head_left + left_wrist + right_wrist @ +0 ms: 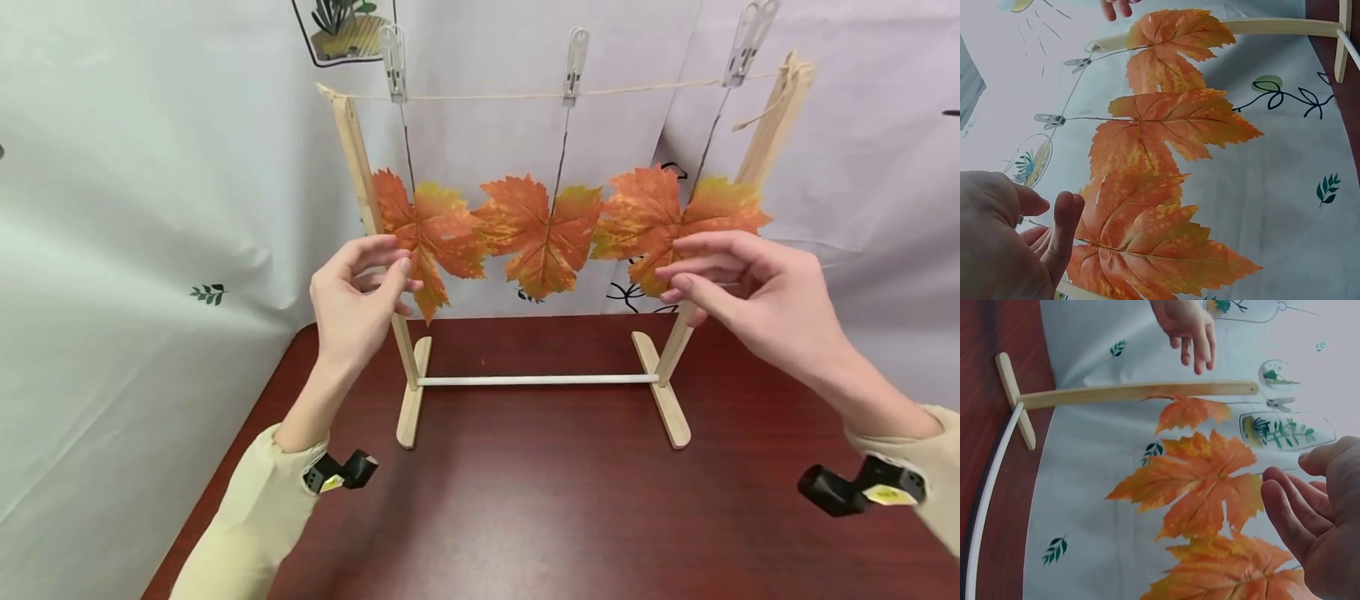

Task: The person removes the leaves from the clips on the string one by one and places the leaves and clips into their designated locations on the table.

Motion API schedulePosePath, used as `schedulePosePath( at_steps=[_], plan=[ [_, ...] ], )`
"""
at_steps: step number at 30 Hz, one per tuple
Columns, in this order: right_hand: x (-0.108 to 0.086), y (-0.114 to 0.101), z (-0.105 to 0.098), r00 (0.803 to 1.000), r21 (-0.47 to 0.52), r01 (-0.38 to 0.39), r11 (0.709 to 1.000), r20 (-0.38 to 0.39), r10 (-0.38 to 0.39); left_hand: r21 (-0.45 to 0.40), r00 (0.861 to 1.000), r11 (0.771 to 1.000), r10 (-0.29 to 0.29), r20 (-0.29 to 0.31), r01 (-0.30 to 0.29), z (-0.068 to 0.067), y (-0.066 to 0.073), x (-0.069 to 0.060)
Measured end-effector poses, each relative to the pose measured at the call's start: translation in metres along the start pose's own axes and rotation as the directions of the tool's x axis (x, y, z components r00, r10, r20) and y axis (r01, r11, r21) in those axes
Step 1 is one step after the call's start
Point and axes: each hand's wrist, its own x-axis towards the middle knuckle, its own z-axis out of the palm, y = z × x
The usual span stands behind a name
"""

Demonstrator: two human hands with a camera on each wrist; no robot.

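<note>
Three orange maple-like leaves hang in a row: a left leaf (442, 237), a middle leaf (543, 237) and a right leaf (652, 208). Each dangles by a dark stem from a clear clothespin (574, 67) clipped on a string (487, 97). In front of the left leaf is my left hand (352, 296), fingers loosely bent, gripping nothing. My right hand (780, 296) hovers by the right leaf in a like pose, also with nothing in it. Whether fingertips brush either leaf, I cannot tell. Both wrist views show the relaxed fingers close to the leaves.
A wooden frame carries the string between a left post (352, 158) and a right post (772, 125). Its feet stand on a dark red table (540, 483), joined by a white rod (536, 380). Pale printed cloth (150, 167) hangs behind and at the left.
</note>
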Motion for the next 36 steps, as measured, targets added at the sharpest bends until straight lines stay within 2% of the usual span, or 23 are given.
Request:
schedulePosePath(
  at_steps=[2, 7, 10, 14, 20, 25, 30, 36],
  plan=[
    [0.008, -0.002, 0.002, 1.000, 0.066, -0.012, 0.998, 0.009, 0.012, -0.007, 1.000, 1.000, -0.001, -0.009, 0.001, 0.001, 0.001, 0.003],
    [0.024, -0.011, 0.009, 0.999, 0.101, -0.048, 0.994, 0.012, 0.047, -0.005, 1.000, 1.000, 0.003, -0.024, -0.003, 0.003, 0.004, 0.015],
    [0.032, -0.015, 0.013, 0.997, 0.068, -0.076, 0.995, 0.013, 0.075, -0.012, 0.999, 1.000, -0.014, -0.036, 0.014, 0.005, 0.006, 0.022],
    [0.044, -0.019, 0.018, 0.997, 0.031, -0.070, 0.997, 0.022, 0.069, -0.020, 0.998, 0.999, -0.043, -0.047, 0.042, 0.006, 0.010, 0.030],
    [0.063, -0.023, 0.020, 0.998, 0.181, -0.060, 0.982, 0.023, 0.057, -0.017, 0.996, 0.998, -0.066, -0.061, 0.065, 0.010, 0.017, 0.041],
    [0.076, -0.027, 0.019, 0.996, 0.201, -0.083, 0.976, -0.017, 0.088, -0.007, 0.996, 0.998, -0.070, -0.062, 0.070, 0.013, 0.019, 0.049],
    [0.087, -0.032, 0.021, 0.989, 0.152, -0.139, 0.979, -0.019, 0.144, 0.018, 0.995, 0.997, -0.073, -0.066, 0.075, 0.014, 0.020, 0.054],
    [0.102, -0.040, 0.026, 0.983, 0.021, -0.186, 0.982, 0.001, 0.186, 0.034, 0.993, 0.995, -0.094, -0.069, 0.096, 0.015, 0.023, 0.063]
  ],
)
